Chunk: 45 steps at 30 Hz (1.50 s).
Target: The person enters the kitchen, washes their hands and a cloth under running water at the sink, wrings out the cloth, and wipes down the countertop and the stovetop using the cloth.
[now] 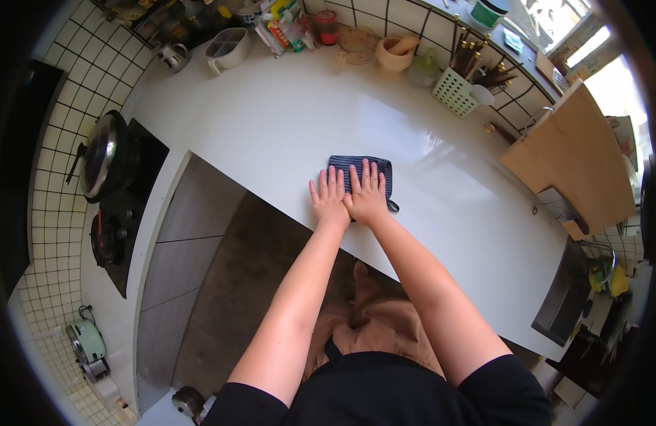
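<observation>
A dark blue ribbed cloth with a small hanging loop lies folded on the white countertop, close to its front edge. My right hand rests palm down on the cloth, fingers spread. Beside it, my left hand is also palm down with fingers apart, covering the cloth's left side and reaching onto the bare counter. The two hands touch near the thumbs. Part of the cloth is hidden beneath them.
Along the back wall stand a divided white container, a mortar with pestle and a chopstick basket. A wooden cutting board leans at right, near the sink. A lidded pan sits on the stove at left.
</observation>
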Each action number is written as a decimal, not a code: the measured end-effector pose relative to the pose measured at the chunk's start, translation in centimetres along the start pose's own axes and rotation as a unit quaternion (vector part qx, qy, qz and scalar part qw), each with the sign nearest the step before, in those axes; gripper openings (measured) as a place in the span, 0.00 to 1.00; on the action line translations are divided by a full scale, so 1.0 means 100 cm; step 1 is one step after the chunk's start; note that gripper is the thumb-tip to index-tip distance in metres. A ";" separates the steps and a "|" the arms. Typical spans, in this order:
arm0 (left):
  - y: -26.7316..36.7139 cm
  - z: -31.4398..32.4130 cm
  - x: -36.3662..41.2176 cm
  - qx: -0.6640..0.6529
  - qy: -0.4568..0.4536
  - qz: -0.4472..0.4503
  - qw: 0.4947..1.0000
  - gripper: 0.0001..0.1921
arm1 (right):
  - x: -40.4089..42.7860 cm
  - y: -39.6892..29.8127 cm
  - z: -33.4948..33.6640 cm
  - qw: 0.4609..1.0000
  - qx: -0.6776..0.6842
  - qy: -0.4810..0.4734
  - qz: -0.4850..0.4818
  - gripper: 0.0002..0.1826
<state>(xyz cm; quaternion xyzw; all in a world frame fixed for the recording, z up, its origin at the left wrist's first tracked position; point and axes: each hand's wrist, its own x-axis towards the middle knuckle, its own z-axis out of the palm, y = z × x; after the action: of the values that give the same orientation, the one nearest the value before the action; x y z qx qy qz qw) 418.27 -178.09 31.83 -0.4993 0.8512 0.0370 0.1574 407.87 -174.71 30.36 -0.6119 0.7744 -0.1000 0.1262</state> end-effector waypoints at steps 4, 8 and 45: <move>-0.062 0.000 0.007 -0.010 -0.016 -0.042 0.999 0.33 | 0.033 -0.054 0.018 0.999 0.023 0.019 -0.044 0.41; -0.118 0.002 0.016 -0.002 -0.018 -0.049 0.999 0.33 | 0.058 -0.102 0.037 0.998 0.037 0.025 -0.054 0.41; -0.370 -0.021 0.191 -0.012 0.002 0.067 0.998 0.34 | 0.268 -0.291 0.073 0.998 0.001 0.028 0.054 0.40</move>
<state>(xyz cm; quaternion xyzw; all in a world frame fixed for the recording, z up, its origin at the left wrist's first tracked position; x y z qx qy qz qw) 441.04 -212.98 31.53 -0.4430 0.8825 0.0566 0.1473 431.19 -207.55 30.50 -0.5662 0.8093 -0.1109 0.1103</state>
